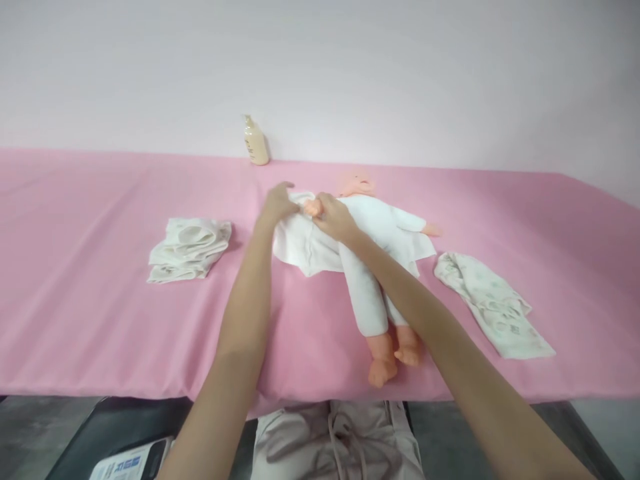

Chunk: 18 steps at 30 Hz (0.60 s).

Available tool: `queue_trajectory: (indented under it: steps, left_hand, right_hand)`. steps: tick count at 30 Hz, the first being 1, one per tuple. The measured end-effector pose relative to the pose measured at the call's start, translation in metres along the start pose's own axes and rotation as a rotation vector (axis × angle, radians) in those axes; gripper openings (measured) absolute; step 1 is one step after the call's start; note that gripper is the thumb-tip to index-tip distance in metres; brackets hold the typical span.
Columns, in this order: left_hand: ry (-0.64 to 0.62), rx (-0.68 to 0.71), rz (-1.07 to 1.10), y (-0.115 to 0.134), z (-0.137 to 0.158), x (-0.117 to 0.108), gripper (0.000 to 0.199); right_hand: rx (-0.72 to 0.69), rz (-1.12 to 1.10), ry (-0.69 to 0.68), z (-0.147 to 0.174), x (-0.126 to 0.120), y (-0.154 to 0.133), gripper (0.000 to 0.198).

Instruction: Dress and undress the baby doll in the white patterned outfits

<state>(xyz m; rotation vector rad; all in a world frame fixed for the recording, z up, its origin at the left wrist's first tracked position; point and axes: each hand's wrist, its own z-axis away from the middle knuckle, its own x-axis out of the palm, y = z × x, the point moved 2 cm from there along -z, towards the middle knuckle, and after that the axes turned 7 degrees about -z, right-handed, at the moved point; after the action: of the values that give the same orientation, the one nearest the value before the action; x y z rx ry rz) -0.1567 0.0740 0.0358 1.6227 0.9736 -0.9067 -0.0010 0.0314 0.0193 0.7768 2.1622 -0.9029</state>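
A baby doll (pixel 376 217) with a white cloth body lies face up on the pink table cover, its feet toward me. Under its torso a white baby shirt (pixel 309 250) is spread out, reaching past the doll on both sides. My right hand (pixel 336 217) is closed around the doll's forearm on the left side, just behind its small plastic hand (pixel 313 207). Beside that, my left hand (pixel 280 202) has its thumb at the shirt's upper left part, with the index finger stretched out above the cloth. Its other fingers are partly hidden.
A folded patterned cloth (pixel 190 250) lies to the left, and a patterned baby garment (pixel 495 303) to the right. The pump bottle (pixel 257 143) stands at the back by the wall. Below the front edge, a phone (pixel 133 460) rests on a dark seat.
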Motion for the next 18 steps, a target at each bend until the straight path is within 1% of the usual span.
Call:
queue_trajectory:
  steps: [2, 4, 6, 8, 10, 11, 14, 15, 16, 18]
  left_hand:
    - [0.049, 0.061, -0.004, 0.003, 0.004, -0.024, 0.071]
    - [0.059, 0.094, -0.044, 0.015, 0.013, -0.041, 0.071]
    - [0.067, 0.085, -0.079, 0.033, 0.023, -0.051, 0.069]
    - [0.088, 0.078, -0.094, 0.051, 0.032, -0.055, 0.067]
    - [0.099, 0.105, -0.091, 0.069, 0.039, -0.051, 0.066]
    - [0.1, 0.132, -0.082, 0.078, 0.041, -0.047, 0.066]
    - [0.074, 0.198, -0.056, 0.095, 0.042, -0.027, 0.06]
    - [0.056, 0.192, -0.061, 0.097, 0.041, -0.02, 0.056]
    - [0.024, 0.168, -0.078, 0.097, 0.04, -0.013, 0.052]
    - [-0.062, 0.055, -0.15, 0.093, 0.039, -0.002, 0.043]
  right_hand:
    - [0.07, 0.082, -0.106, -0.002, 0.006, -0.005, 0.022]
    - [0.142, 0.141, -0.166, -0.004, 0.011, -0.01, 0.024]
    - [0.2, 0.207, -0.19, -0.006, 0.017, -0.012, 0.026]
    - [0.248, 0.289, -0.183, -0.007, 0.024, -0.014, 0.032]
    - [0.298, 0.372, -0.173, -0.006, 0.031, -0.015, 0.037]
    - [0.32, 0.404, -0.191, -0.005, 0.033, -0.016, 0.039]
    - [0.331, 0.456, -0.349, 0.004, 0.033, -0.02, 0.051]
    - [0.315, 0.457, -0.377, 0.009, 0.029, -0.023, 0.054]
    - [0.302, 0.45, -0.373, 0.016, 0.023, -0.025, 0.053]
    - [0.265, 0.403, -0.277, 0.034, 0.004, -0.028, 0.044]
